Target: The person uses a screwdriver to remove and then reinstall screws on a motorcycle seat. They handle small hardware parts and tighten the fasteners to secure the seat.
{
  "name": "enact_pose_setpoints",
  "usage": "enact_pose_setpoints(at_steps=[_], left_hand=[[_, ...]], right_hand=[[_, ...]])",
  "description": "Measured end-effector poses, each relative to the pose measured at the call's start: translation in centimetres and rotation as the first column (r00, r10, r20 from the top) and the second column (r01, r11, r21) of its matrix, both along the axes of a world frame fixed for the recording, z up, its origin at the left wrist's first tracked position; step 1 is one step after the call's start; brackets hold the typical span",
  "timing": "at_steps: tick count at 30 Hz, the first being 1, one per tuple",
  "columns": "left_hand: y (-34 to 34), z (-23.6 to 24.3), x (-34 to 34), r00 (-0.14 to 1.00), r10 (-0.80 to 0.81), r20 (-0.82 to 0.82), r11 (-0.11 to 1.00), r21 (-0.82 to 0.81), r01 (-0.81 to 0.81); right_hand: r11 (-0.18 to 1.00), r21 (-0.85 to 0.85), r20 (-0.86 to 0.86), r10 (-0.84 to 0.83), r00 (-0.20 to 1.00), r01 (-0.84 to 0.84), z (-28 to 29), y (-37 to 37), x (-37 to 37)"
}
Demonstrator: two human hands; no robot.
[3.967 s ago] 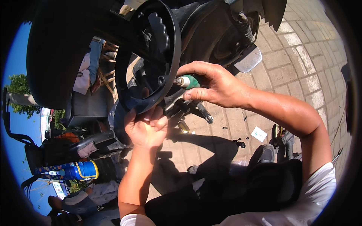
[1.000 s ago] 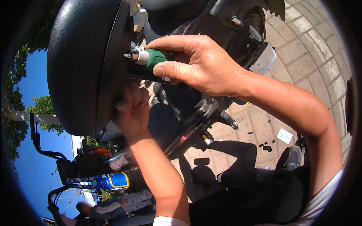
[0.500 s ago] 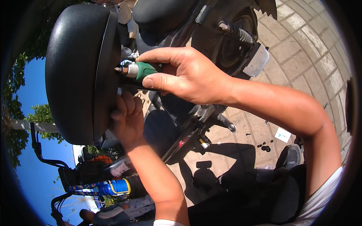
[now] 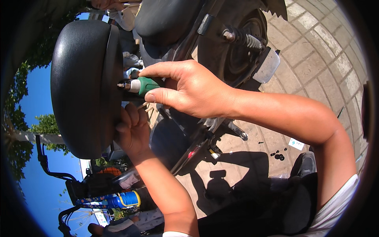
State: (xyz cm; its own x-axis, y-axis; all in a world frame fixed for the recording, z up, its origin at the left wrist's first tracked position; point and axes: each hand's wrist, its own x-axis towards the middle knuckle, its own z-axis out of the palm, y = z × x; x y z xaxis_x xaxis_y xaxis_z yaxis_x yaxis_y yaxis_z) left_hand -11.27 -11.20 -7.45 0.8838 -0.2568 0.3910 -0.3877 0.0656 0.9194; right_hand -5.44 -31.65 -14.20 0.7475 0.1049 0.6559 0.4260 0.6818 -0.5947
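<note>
A black padded backrest (image 4: 79,87) stands on edge at the upper left. My right hand (image 4: 185,89) is closed on a green-handled driver with a pale collar (image 4: 145,86), fingers and thumb around it. The driver's metal tip points left against or just beside the backrest's inner edge; whether it touches is hard to tell. My left hand (image 4: 134,130) is below the driver, fingers curled around the lower inner side of the backrest, its fingertips partly hidden behind the padding.
The black two-wheeler (image 4: 169,21) with rear wheel and shock spring fills the upper middle. Small black parts (image 4: 278,157) and a white card (image 4: 296,144) lie on the paving (image 4: 316,67). Handlebars and a blue bucket-like object (image 4: 124,200) are left. Other people (image 4: 118,14) appear behind.
The ring-shaped black underside seen earlier now faces away, showing the padded backrest. Over the last second the backrest and both hands have shifted lower in view, the right hand slightly leftward with the driver.
</note>
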Motion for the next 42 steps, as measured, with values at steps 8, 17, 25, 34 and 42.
enact_pose_setpoints(at_steps=[8, 17, 25, 34, 42], left_hand=[[-0.9, 0.2, 0.4, 0.998, -0.047, 0.036, 0.999, 0.010, 0.046], [-2.2, 0.2, 1.5, 0.984, -0.161, -0.072, 0.986, -0.054, 0.157], [-2.7, -0.2, 1.5, 0.998, -0.034, 0.057, 0.999, -0.019, 0.035], [-3.9, 0.3, 1.7, 0.999, -0.036, 0.037, 0.997, 0.065, 0.033], [-3.0, 0.1, 1.5, 1.000, -0.006, 0.030, 0.999, 0.051, 0.005]], right_hand=[[0.999, -0.012, 0.005, -0.052, 0.999, 0.052, 0.1, -0.1, -0.2], [0.921, -0.138, 0.274, -0.318, 0.908, 0.364, -0.1, -0.9, 0.5], [0.923, -0.191, 0.272, -0.277, 0.922, 0.333, 0.0, -0.8, 1.2], [0.975, -0.106, 0.183, -0.172, 0.968, 0.194, 0.0, -0.8, 1.1], [0.972, -0.205, 0.149, -0.088, 0.985, 0.117, 0.5, -1.8, 0.9]])
